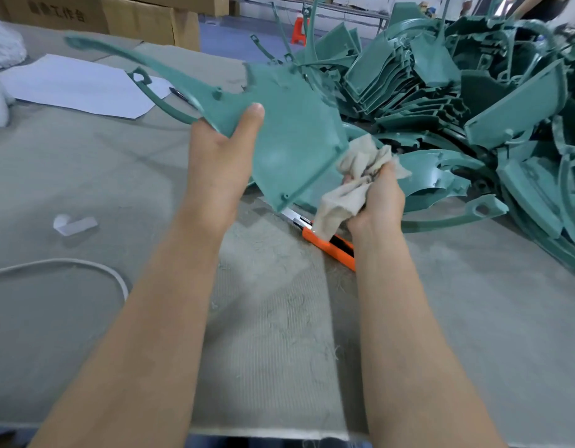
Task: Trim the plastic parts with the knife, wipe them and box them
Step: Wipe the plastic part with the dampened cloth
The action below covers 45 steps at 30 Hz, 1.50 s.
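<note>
– How do the fingers lie?
– The left hand point(219, 156) grips the green plastic part point(289, 130), with the thumb on its near face and the other fingers hidden behind. The right hand point(376, 202) is curled round a crumpled beige cloth point(354, 179), which touches the part's right edge.
– And the part itself?
– It is held up above the table point(85, 176), tilted, with its long thin arm pointing far left.
– What lies around?
– The orange knife point(328, 244) lies on the table under the cloth. The pile of green parts point(473, 92) is to the right, and cardboard boxes point(118, 14) stand at the far left.
</note>
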### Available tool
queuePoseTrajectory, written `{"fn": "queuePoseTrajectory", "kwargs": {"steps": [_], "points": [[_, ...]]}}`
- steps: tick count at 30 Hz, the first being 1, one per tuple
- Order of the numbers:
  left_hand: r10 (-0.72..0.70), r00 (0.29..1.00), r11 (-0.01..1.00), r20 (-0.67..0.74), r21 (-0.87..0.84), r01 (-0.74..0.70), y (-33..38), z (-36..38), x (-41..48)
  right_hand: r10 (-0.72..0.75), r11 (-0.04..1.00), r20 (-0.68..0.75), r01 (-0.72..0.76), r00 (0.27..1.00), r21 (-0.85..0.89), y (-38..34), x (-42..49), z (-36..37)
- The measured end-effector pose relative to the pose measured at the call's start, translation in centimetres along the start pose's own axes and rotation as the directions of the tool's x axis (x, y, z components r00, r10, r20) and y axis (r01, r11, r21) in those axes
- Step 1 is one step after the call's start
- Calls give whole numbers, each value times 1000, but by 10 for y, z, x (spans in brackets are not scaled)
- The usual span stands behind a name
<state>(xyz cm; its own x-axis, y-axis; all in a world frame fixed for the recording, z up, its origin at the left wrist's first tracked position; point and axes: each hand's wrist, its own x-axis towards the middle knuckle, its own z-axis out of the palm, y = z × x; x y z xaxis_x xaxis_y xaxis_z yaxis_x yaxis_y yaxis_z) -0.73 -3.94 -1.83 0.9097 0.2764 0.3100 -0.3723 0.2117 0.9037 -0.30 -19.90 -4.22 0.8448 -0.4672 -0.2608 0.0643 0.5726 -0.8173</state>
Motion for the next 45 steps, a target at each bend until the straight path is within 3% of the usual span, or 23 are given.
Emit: {"fn": "queuePoseTrajectory", "kwargs": {"steps": [2,5,6,8,10,12,13,16,18,20,22,24,26,32,35,38,42,45], "points": [[-13,1000,999,14,-37,13,-3,4,-2,35,997,134,-44,990,62,0,-7,5],[-31,999,998,37,-47,32,-7,13,-9,-3,998,243,17,970,-55,9,-17,22],[-25,1000,999,10,-43,25,-7,13,-8,-36,983,246,79,969,-167,12,-21,27],[31,998,999,-54,-11,-31,-5,9,-3,-84,854,273,211,958,-476,20,-26,32],[127,986,992,-108,33,-124,-5,3,4,-40,654,383,314,923,-688,29,-36,35],[202,964,979,-174,66,-193,-3,-3,11,67,502,491,396,869,-769,33,-46,40],[200,957,980,-211,29,-198,-2,-7,14,121,491,524,408,843,-770,33,-49,41],[107,953,978,-282,-143,-152,-1,-16,22,328,596,614,347,718,-724,11,-56,29],[-4,957,970,-289,-233,-66,0,-18,22,359,812,663,130,657,-568,-10,-59,15],[-151,968,910,-201,-410,56,1,-19,19,184,965,586,-31,789,-261,-24,-52,10],[-284,955,833,-89,-517,199,2,-20,16,18,999,358,-27,934,19,-28,-38,9],[-330,944,804,7,-522,285,2,-21,14,-13,978,174,-24,985,206,-25,-25,8],[-331,940,781,80,-536,320,4,-20,11,42,961,107,-69,993,269,-19,-19,6],[-367,913,703,176,-591,396,5,-21,9,30,992,164,-48,986,112,-14,-24,12],[-381,911,755,156,-515,405,4,-18,9,8,990,180,-33,984,139,-15,-26,13],[-302,953,875,-3,-397,276,0,-12,10,-78,989,169,55,983,139,-16,-27,12],[-71,996,987,-55,-149,62,-6,-7,8,-159,966,28,162,987,-200,-15,-25,13],[5,1000,996,-12,-88,-6,-7,-5,7,-354,813,92,355,931,-461,-10,-19,15]]}}
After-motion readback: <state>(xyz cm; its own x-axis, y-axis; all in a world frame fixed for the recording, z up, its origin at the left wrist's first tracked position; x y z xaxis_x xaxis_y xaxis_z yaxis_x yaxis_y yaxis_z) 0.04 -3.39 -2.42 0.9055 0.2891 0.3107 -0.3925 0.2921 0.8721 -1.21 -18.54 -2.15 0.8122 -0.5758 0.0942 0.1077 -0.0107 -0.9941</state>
